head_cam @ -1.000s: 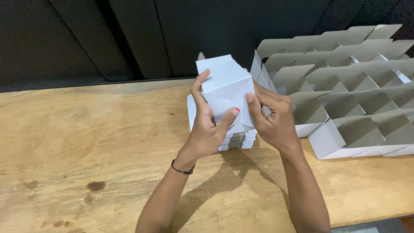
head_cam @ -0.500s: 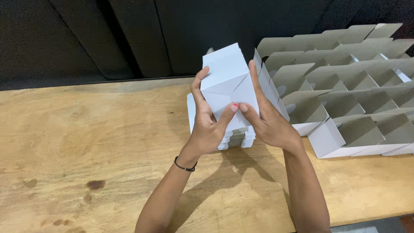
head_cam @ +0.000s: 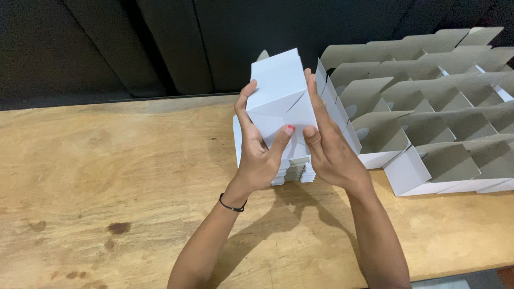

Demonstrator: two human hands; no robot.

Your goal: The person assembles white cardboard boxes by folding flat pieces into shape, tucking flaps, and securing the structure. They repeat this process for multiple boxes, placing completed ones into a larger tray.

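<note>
White carton (head_cam: 281, 99) clamped between both hands.
Left hand (head_cam: 259, 155) and right hand (head_cam: 329, 147) grip it above the flat stack (head_cam: 292, 170); open cartons (head_cam: 428, 123) stand right of it.

Packing workshop: rows of folded cartons (head_cam: 428, 112)

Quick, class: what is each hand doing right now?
Left hand: closed on the white carton, thumb pressing its folded flaps.
Right hand: gripping the same carton's other side.

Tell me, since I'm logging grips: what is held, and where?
Both hands, left and right, hold a white folded box by its opposite sides, thumbs on its closed end.
</note>
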